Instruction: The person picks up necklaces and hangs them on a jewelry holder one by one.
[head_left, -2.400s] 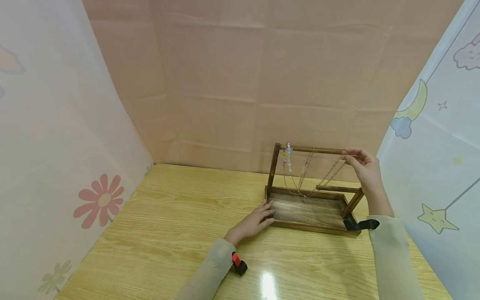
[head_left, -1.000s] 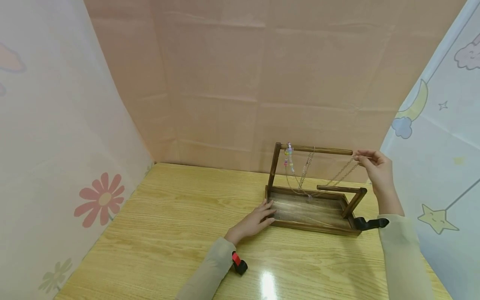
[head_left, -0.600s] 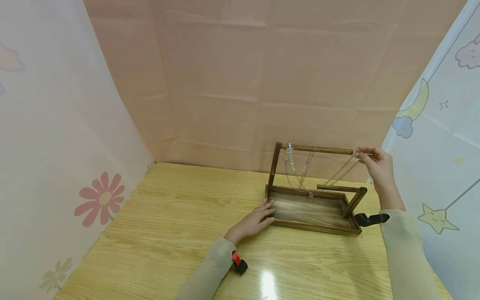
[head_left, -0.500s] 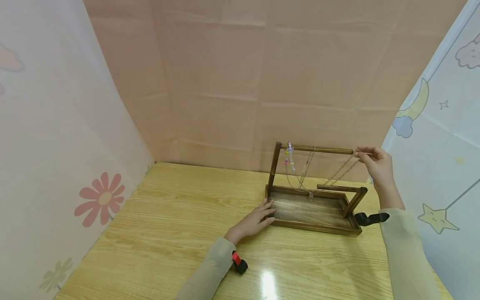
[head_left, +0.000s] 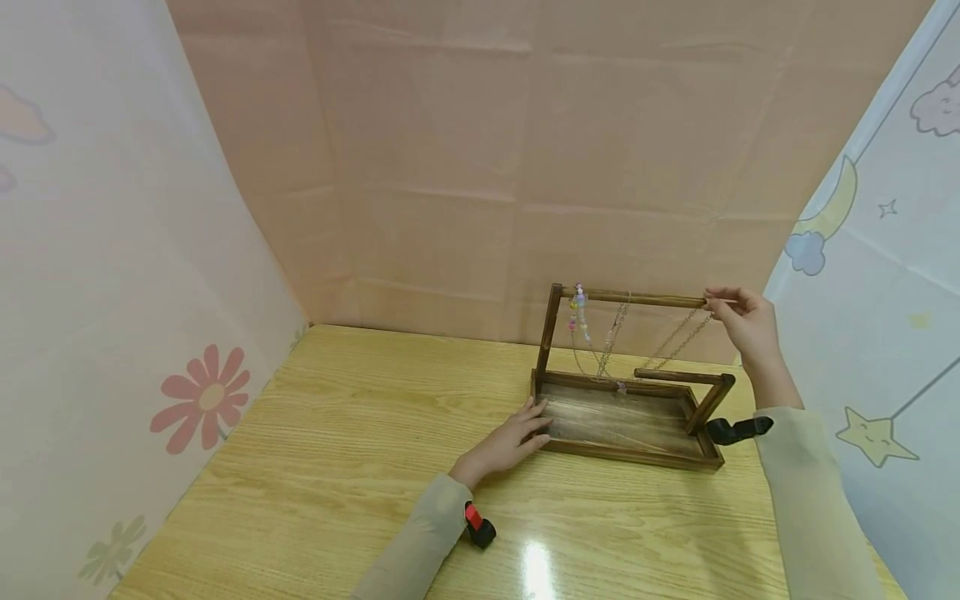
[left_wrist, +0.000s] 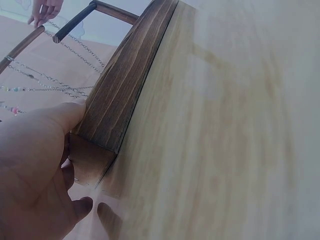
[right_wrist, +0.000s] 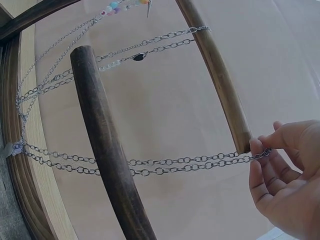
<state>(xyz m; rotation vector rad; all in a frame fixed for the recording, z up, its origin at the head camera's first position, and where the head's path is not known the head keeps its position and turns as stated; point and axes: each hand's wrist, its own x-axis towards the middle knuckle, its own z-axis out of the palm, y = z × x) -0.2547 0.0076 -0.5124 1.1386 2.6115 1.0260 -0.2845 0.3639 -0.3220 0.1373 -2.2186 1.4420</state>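
A dark wooden jewelry stand [head_left: 630, 455] with a shallow tray base sits right of centre on the table. My right hand [head_left: 750, 325] is at the free end of its upper bar [head_left: 660, 300]. Thumb and fingertips there pinch the end loop of a silver chain necklace [right_wrist: 175, 161]. Its strands slant down leftward behind the lower bar [right_wrist: 107, 135] to a small pendant [right_wrist: 16, 148] at the tray. Whether the loop goes over the bar tip, I cannot tell. My left hand [head_left: 498, 450] rests on the tray's left end, fingers spread, thumb at the front corner.
A colourful beaded necklace [head_left: 580, 312] and another chain necklace [head_left: 613, 329] hang from the upper bar towards its left. Peach cloth [head_left: 435, 167] stands behind the table; printed white sheets [head_left: 892, 333] flank it.
With the necklace end, my right hand first moved right past the upper bar's tip and rose. Now it has come back slightly left against that tip. My left hand has stayed put.
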